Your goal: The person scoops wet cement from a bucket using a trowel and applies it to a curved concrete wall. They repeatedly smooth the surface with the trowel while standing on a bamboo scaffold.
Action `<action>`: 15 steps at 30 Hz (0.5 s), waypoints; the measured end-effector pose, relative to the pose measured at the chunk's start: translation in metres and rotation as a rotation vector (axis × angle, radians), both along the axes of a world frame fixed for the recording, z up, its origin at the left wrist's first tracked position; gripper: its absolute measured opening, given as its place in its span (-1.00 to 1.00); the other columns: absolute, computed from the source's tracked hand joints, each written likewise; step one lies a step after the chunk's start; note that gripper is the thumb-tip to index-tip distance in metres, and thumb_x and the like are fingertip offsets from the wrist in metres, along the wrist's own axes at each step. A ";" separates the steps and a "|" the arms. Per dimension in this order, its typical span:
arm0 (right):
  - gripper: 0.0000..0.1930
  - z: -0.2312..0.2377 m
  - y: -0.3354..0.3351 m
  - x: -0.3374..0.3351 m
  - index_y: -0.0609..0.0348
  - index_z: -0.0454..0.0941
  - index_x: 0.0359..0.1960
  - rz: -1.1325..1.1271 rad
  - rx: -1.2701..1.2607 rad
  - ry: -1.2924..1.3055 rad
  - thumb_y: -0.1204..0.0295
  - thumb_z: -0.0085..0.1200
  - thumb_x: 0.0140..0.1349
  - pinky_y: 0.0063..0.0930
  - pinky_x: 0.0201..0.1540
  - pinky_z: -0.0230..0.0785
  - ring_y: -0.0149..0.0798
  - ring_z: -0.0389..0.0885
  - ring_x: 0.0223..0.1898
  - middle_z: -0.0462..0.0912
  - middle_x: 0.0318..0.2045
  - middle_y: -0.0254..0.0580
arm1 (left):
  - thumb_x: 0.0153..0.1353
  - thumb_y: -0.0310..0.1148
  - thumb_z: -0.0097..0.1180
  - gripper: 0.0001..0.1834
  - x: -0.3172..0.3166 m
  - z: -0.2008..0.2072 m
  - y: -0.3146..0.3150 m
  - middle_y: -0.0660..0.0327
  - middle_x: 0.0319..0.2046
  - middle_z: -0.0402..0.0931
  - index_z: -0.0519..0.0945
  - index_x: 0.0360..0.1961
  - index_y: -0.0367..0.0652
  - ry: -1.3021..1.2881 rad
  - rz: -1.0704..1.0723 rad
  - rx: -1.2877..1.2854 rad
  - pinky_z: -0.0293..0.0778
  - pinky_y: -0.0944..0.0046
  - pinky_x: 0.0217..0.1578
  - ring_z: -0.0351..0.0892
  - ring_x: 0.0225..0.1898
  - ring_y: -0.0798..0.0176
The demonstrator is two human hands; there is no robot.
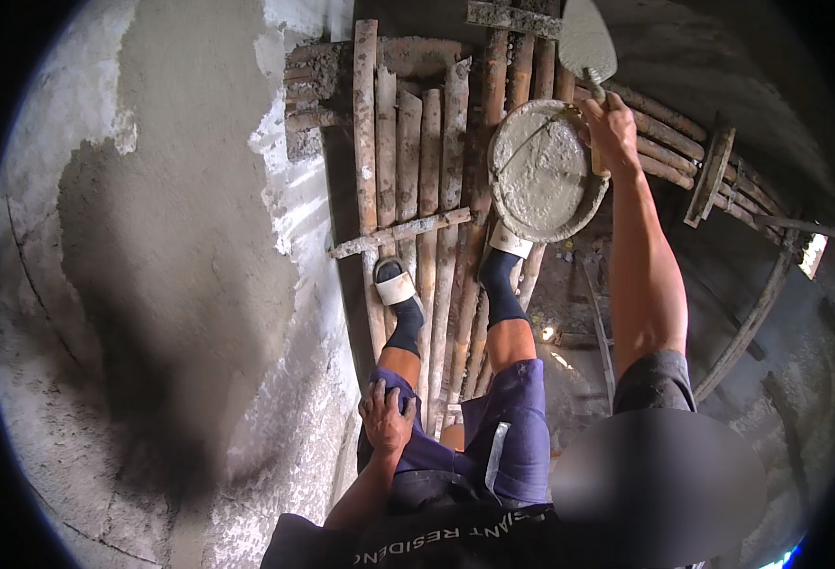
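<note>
My right hand (610, 133) is closed around the handle of a trowel (588, 43), whose pointed grey blade tilts up and away from me. Just left of that hand, a round bucket of wet grey mortar (543, 175) stands on the wooden poles, with a thin wire handle lying across it. The hand is at the bucket's right rim; whether it touches the rim I cannot tell. On my left thigh, over purple shorts (512, 431), my left hand (386, 417) lies with its fingers spread and nothing in it.
My sandalled feet stand on a platform of round wooden poles (429, 161), crossed by a short pole (400, 233). The wall (180, 123) at left carries wet mortar over a paler surface. More poles (669, 142) run off at right, beside a lower floor with debris.
</note>
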State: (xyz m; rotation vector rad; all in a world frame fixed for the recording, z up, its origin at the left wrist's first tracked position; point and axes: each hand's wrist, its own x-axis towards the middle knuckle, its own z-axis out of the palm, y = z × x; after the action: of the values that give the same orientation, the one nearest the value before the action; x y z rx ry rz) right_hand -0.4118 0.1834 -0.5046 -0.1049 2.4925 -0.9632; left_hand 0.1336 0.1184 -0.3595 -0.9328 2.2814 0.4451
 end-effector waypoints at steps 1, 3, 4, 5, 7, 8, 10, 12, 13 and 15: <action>-0.58 0.020 0.014 0.006 0.25 0.45 -0.21 0.067 -0.016 0.136 0.16 0.02 0.02 -0.24 -0.21 0.33 0.02 0.53 -0.29 0.56 -0.40 0.10 | -0.06 -0.12 0.18 -0.59 0.001 0.000 0.002 0.10 0.04 0.32 0.52 -0.21 -0.11 -0.001 0.003 0.001 0.10 -0.09 0.08 0.21 0.14 0.00; -0.57 0.061 0.040 0.031 0.23 0.42 -0.14 0.000 -0.011 0.232 0.17 0.00 0.04 -0.31 -0.19 0.34 -0.04 0.54 -0.29 0.56 -0.38 0.09 | -0.04 -0.12 0.17 -0.59 0.004 0.000 0.002 0.10 0.05 0.31 0.52 -0.19 -0.11 0.000 -0.002 0.016 0.09 -0.07 0.09 0.18 0.16 0.01; -0.59 0.080 0.052 0.047 0.22 0.41 -0.13 -0.097 0.003 0.229 0.19 0.00 0.06 -0.33 -0.20 0.34 -0.06 0.55 -0.29 0.56 -0.38 0.07 | -0.04 -0.12 0.17 -0.59 0.006 0.000 0.002 0.10 0.06 0.30 0.52 -0.19 -0.12 -0.002 -0.012 0.019 0.08 -0.06 0.10 0.17 0.17 0.01; -0.61 0.090 0.058 0.059 0.20 0.40 -0.12 -0.155 0.052 0.255 0.22 -0.02 0.08 -0.34 -0.21 0.35 -0.11 0.55 -0.32 0.56 -0.40 0.04 | -0.03 -0.12 0.16 -0.59 0.009 0.001 0.001 0.10 0.07 0.29 0.52 -0.18 -0.12 -0.029 -0.015 0.038 0.08 -0.06 0.10 0.15 0.17 0.01; -0.62 0.096 0.062 0.078 0.18 0.36 -0.09 -0.286 0.101 0.132 0.22 -0.04 0.10 -0.28 -0.21 0.35 -0.01 0.56 -0.31 0.55 -0.40 0.09 | -0.02 -0.13 0.15 -0.58 0.016 0.002 -0.001 0.09 0.08 0.27 0.52 -0.16 -0.13 -0.035 -0.050 0.053 0.06 -0.06 0.11 0.13 0.19 0.02; -0.61 0.093 0.061 0.084 0.18 0.36 -0.10 -0.213 0.198 0.128 0.20 -0.06 0.11 -0.22 -0.19 0.35 0.05 0.55 -0.27 0.55 -0.38 0.12 | 0.00 -0.12 0.13 -0.56 0.020 0.002 -0.003 0.09 0.10 0.25 0.51 -0.13 -0.13 -0.088 -0.048 0.087 0.05 -0.07 0.11 0.10 0.20 0.02; -0.60 0.071 0.050 0.088 0.17 0.36 -0.12 -0.071 0.405 0.073 0.16 -0.10 0.11 -0.11 -0.15 0.33 0.13 0.52 -0.22 0.54 -0.34 0.17 | 0.00 -0.10 0.12 -0.55 0.028 0.002 -0.006 0.09 0.10 0.25 0.50 -0.12 -0.13 -0.132 -0.024 0.113 0.05 -0.08 0.11 0.10 0.20 0.02; -0.61 0.043 0.044 0.091 0.18 0.37 -0.20 0.012 0.505 0.080 0.12 -0.11 0.09 -0.02 -0.14 0.30 0.19 0.48 -0.19 0.54 -0.29 0.17 | 0.00 -0.08 0.11 -0.55 0.034 0.000 -0.007 0.08 0.10 0.25 0.50 -0.12 -0.12 -0.143 -0.061 0.107 0.07 -0.07 0.10 0.11 0.20 0.01; -0.64 0.030 0.044 0.094 0.20 0.37 -0.25 0.028 0.437 0.117 0.15 -0.11 0.07 -0.05 -0.17 0.32 0.17 0.50 -0.21 0.55 -0.33 0.16 | 0.01 -0.07 0.11 -0.56 0.036 -0.001 -0.005 0.08 0.10 0.25 0.51 -0.14 -0.11 -0.101 -0.070 0.085 0.08 -0.07 0.09 0.12 0.20 0.01; -0.63 0.017 0.059 0.106 0.21 0.36 -0.25 -0.006 0.283 0.086 0.14 -0.09 0.07 -0.08 -0.22 0.29 0.17 0.49 -0.24 0.54 -0.38 0.17 | 0.00 -0.10 0.13 -0.58 0.037 -0.002 -0.001 0.05 0.07 0.28 0.51 -0.17 -0.14 -0.037 -0.094 0.054 0.11 -0.06 0.07 0.18 0.15 0.01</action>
State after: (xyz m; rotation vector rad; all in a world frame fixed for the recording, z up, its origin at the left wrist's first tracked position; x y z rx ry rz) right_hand -0.3053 0.2428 -0.4877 -0.0492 2.6813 -0.6110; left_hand 0.1705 0.1172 -0.3612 -0.7970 2.2579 0.4434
